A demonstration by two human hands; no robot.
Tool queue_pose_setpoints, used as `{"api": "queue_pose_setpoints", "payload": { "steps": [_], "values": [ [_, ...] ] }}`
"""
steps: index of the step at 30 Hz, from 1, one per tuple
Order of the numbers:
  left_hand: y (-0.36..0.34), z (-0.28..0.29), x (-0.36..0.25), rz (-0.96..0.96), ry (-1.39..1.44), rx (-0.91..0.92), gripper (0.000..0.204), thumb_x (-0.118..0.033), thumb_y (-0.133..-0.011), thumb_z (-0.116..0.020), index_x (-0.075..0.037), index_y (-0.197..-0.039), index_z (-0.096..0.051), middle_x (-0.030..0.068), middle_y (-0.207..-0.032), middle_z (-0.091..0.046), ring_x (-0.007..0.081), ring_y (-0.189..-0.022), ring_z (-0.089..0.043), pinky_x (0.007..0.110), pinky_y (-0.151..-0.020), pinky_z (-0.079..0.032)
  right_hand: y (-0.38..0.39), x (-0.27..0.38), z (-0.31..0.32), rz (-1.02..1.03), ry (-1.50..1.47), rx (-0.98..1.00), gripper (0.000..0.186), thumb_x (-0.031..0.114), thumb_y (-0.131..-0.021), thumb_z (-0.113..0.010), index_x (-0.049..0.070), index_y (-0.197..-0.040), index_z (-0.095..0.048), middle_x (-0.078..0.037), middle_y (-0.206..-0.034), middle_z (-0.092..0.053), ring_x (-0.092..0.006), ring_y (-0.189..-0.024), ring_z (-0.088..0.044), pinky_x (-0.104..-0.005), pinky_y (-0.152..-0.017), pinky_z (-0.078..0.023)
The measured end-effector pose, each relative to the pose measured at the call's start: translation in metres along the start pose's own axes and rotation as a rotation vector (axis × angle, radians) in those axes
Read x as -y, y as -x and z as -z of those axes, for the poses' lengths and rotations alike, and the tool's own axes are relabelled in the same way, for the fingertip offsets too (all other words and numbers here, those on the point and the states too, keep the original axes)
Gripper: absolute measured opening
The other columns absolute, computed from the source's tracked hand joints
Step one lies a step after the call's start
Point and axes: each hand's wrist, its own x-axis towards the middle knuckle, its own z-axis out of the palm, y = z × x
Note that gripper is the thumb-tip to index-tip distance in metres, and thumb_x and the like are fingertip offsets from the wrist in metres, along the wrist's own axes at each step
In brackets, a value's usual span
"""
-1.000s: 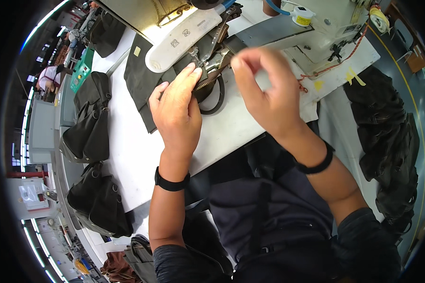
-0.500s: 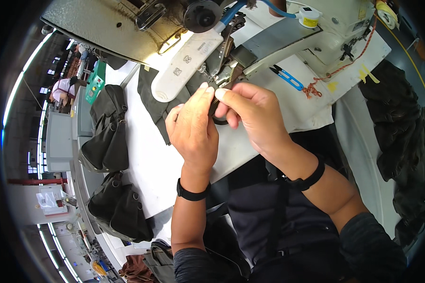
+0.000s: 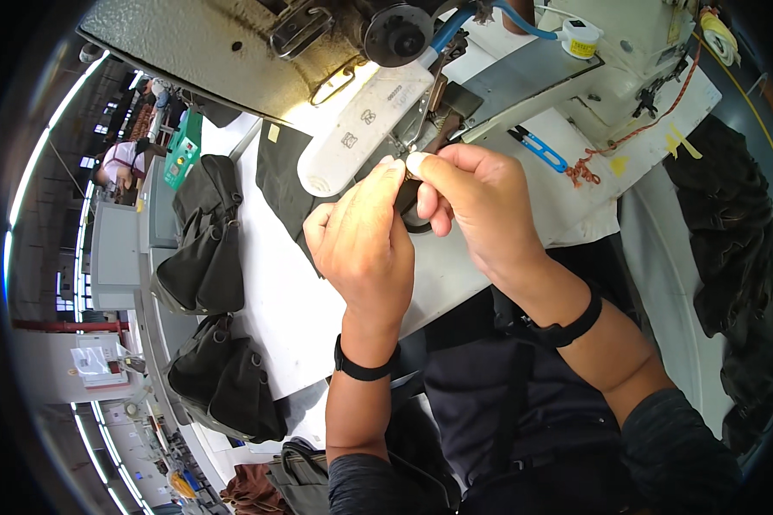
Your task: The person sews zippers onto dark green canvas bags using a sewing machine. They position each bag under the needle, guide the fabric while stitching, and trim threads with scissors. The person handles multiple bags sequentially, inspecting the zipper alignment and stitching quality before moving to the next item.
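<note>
At the sewing machine (image 3: pixel 167 56), both my hands are closed on a narrow dark zipper strip (image 3: pixel 406 197) with a hint of brass-coloured teeth. My left hand (image 3: pixel 365 240) presses it with the fingers held together, palm down. Right beside those fingertips, my right hand (image 3: pixel 489 197) pinches the strip between thumb and forefinger. A dark loop of it curls below the fingers. My fingers hide most of the strip. A dark olive fabric panel (image 3: pixel 283 176) lies left of my left hand, partly beneath the machine's long white cover (image 3: pixel 361 129).
Blue thread snips (image 3: pixel 541 150) lie right of the machine by a tangle of orange cord (image 3: pixel 584 172). Dark bags (image 3: pixel 202 249) stand along the table's left edge. Dark fabric pieces (image 3: pixel 713 223) are heaped at right. A person (image 3: pixel 116 163) is far left.
The whole view has shifted, so machine and table sit slightly farther right and lower. My hands stay together on the strip; less of its brass teeth shows now.
</note>
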Motion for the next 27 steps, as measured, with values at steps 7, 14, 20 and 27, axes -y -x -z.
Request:
{"api": "queue_pose_setpoints", "payload": {
  "steps": [7, 14, 20, 27],
  "values": [
    [-0.002, -0.011, 0.000, -0.010, 0.010, -0.076, 0.030, 0.005, -0.085, -0.076, -0.011, -0.111, -0.076, 0.0018, -0.111, -0.079, 0.0167, -0.100, -0.073, 0.032, -0.091, -0.043, -0.003, 0.003, 0.003, 0.040, -0.010, -0.050, 0.023, 0.018, -0.100, -0.071, 0.001, -0.085, -0.071, -0.005, -0.068, -0.068, -0.0078, -0.051, -0.056, -0.0225, -0.051, -0.044],
    [-0.005, -0.011, 0.002, -0.066, 0.011, -0.096, 0.023, 0.000, -0.085, -0.080, -0.012, -0.104, -0.076, 0.0008, -0.104, -0.079, 0.0172, -0.095, -0.072, 0.033, -0.091, -0.044, -0.006, -0.002, 0.007, 0.136, 0.117, -0.095, 0.025, 0.019, -0.100, -0.072, 0.001, -0.083, -0.071, -0.002, -0.064, -0.066, -0.0041, -0.051, -0.054, -0.0200, -0.049, -0.041],
    [-0.003, -0.017, 0.003, -0.032, 0.097, -0.140, 0.024, 0.002, -0.084, -0.081, -0.011, -0.103, -0.076, 0.0023, -0.101, -0.079, 0.0183, -0.093, -0.072, 0.033, -0.089, -0.046, -0.014, -0.016, 0.007, 0.404, 0.224, -0.108, 0.028, 0.015, -0.098, -0.074, 0.000, -0.075, -0.066, -0.002, -0.060, -0.065, -0.0044, -0.052, -0.057, -0.0239, -0.047, -0.041],
    [-0.003, -0.018, 0.003, -0.011, 0.104, -0.146, 0.023, 0.003, -0.083, -0.080, -0.011, -0.102, -0.076, 0.0021, -0.101, -0.079, 0.0179, -0.092, -0.072, 0.032, -0.088, -0.046, -0.025, -0.026, 0.010, 0.694, 0.575, -0.226, 0.030, 0.013, -0.095, -0.075, 0.005, -0.071, -0.060, -0.006, -0.053, -0.059, -0.0118, -0.043, -0.049, -0.0300, -0.045, -0.040]
  ]
}}
